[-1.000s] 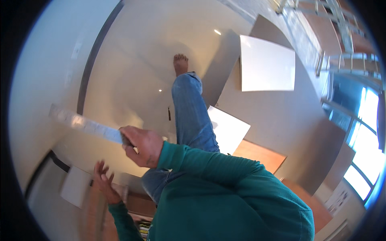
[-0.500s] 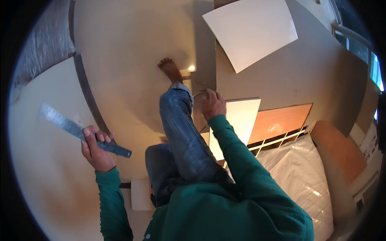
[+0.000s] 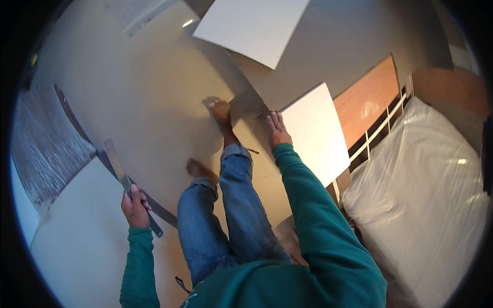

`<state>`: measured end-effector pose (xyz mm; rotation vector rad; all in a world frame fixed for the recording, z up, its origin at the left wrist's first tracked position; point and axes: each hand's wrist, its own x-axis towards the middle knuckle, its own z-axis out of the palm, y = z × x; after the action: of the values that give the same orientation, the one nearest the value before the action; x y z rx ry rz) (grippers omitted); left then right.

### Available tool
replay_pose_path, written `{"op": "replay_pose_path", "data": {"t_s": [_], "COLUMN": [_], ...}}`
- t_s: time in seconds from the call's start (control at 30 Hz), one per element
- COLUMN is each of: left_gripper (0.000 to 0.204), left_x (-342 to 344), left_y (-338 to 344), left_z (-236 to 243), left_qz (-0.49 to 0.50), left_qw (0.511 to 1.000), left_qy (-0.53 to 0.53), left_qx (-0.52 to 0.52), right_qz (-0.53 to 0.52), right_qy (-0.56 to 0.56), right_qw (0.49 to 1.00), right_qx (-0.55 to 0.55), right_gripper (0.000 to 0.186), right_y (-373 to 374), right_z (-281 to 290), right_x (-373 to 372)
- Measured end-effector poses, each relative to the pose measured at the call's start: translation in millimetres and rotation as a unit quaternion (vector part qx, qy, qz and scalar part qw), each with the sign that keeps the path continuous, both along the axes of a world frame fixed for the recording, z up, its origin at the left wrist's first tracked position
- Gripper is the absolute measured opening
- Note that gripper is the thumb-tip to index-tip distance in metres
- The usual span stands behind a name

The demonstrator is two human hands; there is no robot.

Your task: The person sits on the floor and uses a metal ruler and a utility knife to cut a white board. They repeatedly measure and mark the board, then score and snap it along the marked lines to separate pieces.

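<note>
My left hand (image 3: 135,207) is closed around a steel ruler (image 3: 115,160), which slants with its long end pointing up and its short end below the fist. Over on the right, my right hand (image 3: 279,132) rests at the left edge of a white board (image 3: 319,136), its fingers stretched out and seemingly holding nothing. Whether the palm presses on the board cannot be made out. Between my two arms are my legs in rolled-up jeans (image 3: 239,205), with both feet bare on the tan floor.
Another white sheet (image 3: 251,30) lies at the far middle on a large grey-brown surface (image 3: 354,36). An orange-brown panel (image 3: 367,105) leans by a white rack (image 3: 377,133), next to a plastic-wrapped slab (image 3: 421,205). A wrapped stack (image 3: 54,146) and a pale surface (image 3: 77,226) stand on the left.
My view has turned, and both feet now show. The ruler in my left hand points more upward. My right hand's curled fingers have straightened along the white board's edge.
</note>
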<state>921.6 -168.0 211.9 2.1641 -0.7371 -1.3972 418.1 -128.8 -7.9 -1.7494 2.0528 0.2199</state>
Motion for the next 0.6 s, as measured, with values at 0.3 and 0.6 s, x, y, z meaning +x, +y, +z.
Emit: {"op": "replay_pose_path", "data": {"t_s": [0.3, 0.6], "left_gripper": [0.04, 0.043], "left_x": [-30.4, -119.9], "left_y": [-4.3, -18.2], "left_z": [-10.3, -23.1], "left_qz": [-0.16, -0.395], "left_qw": [0.985, 0.916], "left_qy": [-0.018, -0.057], "left_qx": [0.068, 0.046], "right_qz": [0.032, -0.409], "right_qy": [-0.012, 0.015], "right_qw": [0.999, 0.9], "right_qx": [-0.02, -0.15], "right_gripper": [0.055, 0.081], "right_y": [4.1, -59.6], "right_z": [30.7, 40.2], "right_x": [-17.2, -152.8]}}
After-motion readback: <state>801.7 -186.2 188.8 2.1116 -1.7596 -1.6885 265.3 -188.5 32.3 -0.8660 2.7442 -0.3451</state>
